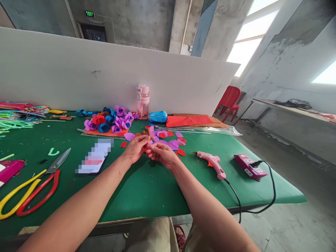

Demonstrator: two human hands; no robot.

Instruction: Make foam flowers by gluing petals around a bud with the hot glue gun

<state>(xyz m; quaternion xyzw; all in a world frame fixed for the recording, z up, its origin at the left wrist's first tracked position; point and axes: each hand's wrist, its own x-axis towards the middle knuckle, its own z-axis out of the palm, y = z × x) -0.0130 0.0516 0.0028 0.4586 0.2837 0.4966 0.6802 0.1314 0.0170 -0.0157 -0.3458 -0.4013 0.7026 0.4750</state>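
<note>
The fingers of the left hand [137, 148] and right hand [163, 154] meet over the middle of a green surface [141, 199], closed in what looks like a shared pinch on a small purple piece [150, 142], mostly hidden by the fingertips; its exact shape cannot be told. Just beyond and beside them lie loose petals [173, 144] in purple and red, scattered singly and in overlapping layers, apparently not yet joined to anything. Farther back on the left, a cluster of flowers [99, 120] in purple, blue and red sits heaped together, seemingly the finished share of the work. The spread of petals suggests a good deal remains, and the piece in hand looks to be at an early stage, though the grip hides how much is assembled. Behind the petals, a red sheet [187, 121] lies near a blue packet [157, 116] and a pink bottle [143, 101]. To the right, a pink glue gun [212, 161] rests unheld near a magenta box [246, 166]; at far left, scissors [58, 163] lie open-handled, out of use, below bundles of coloured strands [19, 108].
</note>
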